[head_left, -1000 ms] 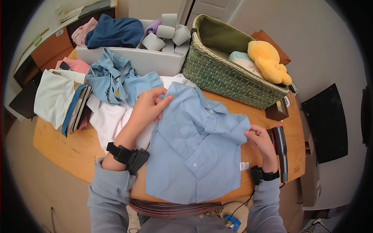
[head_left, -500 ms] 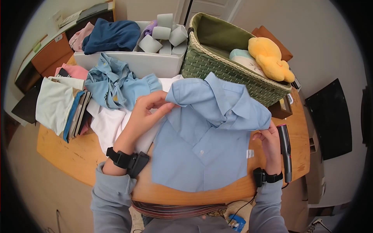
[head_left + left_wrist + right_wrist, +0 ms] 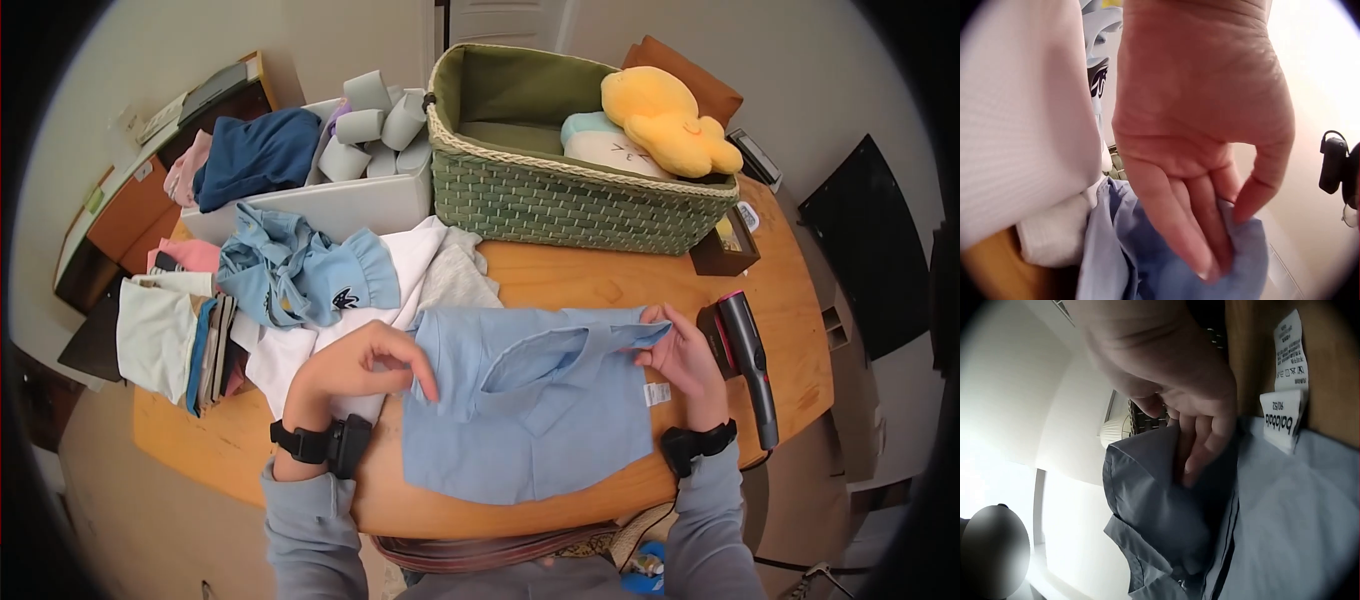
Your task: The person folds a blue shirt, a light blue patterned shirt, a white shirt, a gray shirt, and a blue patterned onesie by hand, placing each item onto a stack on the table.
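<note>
While the light-blue shirt (image 3: 530, 440) lies at the lower centre of the head view, near the close edge of the wooden table (image 3: 560, 270), both hands hold its raised upper part. The left hand (image 3: 350, 370) pinches cloth between thumb and fingers at the shirt's left side; the right hand (image 3: 692, 365) pinches its upper right corner, with a white label (image 3: 657, 394) just below. At the right of the frame lies a dark handheld appliance (image 3: 748, 370). At left, a folded stack of clothes (image 3: 165, 345) stands beside a ruffled blue garment (image 3: 300, 280) on white cloth (image 3: 290, 350). Farther up are a white bin (image 3: 390, 200) and, at upper centre-right, a green woven basket (image 3: 570, 205) with a yellow plush toy (image 3: 660, 115).
</note>
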